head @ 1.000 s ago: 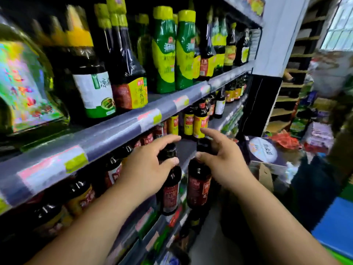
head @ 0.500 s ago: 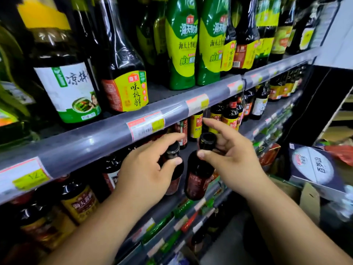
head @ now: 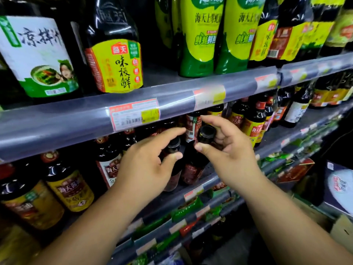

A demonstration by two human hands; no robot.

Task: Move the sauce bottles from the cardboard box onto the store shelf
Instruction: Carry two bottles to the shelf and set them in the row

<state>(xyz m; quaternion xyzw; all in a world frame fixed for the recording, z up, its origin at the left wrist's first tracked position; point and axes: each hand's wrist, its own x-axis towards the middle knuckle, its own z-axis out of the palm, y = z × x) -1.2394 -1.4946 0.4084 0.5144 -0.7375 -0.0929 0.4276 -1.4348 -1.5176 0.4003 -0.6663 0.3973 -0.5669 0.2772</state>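
Observation:
My left hand (head: 147,165) grips the neck of a dark sauce bottle (head: 172,180) with a black cap. My right hand (head: 227,150) holds a second dark sauce bottle (head: 193,169) by its neck, just under its black cap. Both bottles are upright, side by side, and reach in over the front of the middle shelf (head: 208,180), under the grey rail of the upper shelf (head: 76,119). Whether their bases rest on the shelf is hidden. A corner of the cardboard box (head: 342,232) shows at the lower right.
Dark sauce bottles with yellow and red labels (head: 254,127) fill the middle shelf on both sides of my hands. Large bottles (head: 112,52) and green pouches (head: 200,35) stand on the upper shelf. Green packets (head: 187,209) line the shelves below. A white and blue pack (head: 340,188) lies at the right.
Both hands have carried the two bottles up and forward, in under the upper shelf rail. The view has moved closer to the shelves.

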